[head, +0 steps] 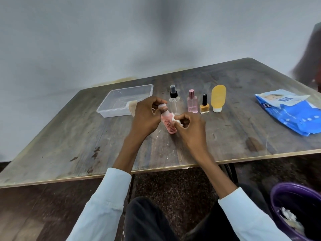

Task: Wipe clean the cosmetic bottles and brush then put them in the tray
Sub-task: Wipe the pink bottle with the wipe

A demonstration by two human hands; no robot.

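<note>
My left hand (147, 115) grips the white cap end of a pink bottle (169, 125), which is tilted over the table. My right hand (189, 126) pinches a crumpled white wipe (176, 118) against the bottle's side. Behind them stand a clear spray bottle (174, 100) with a black pump, a pink perfume bottle (192, 102), a yellow nail polish bottle (204, 105) and an orange tube bottle (218, 98) on its white cap. The clear plastic tray (107, 108) lies at the back left. A beige brush or sponge (132, 106) shows by the tray's right edge, partly hidden by my left hand.
A blue pack of wet wipes (291, 112) lies at the table's right side. A purple bin (295, 209) holding used wipes stands on the floor at the lower right. The worn wooden table (69, 145) has its front edge close to my lap.
</note>
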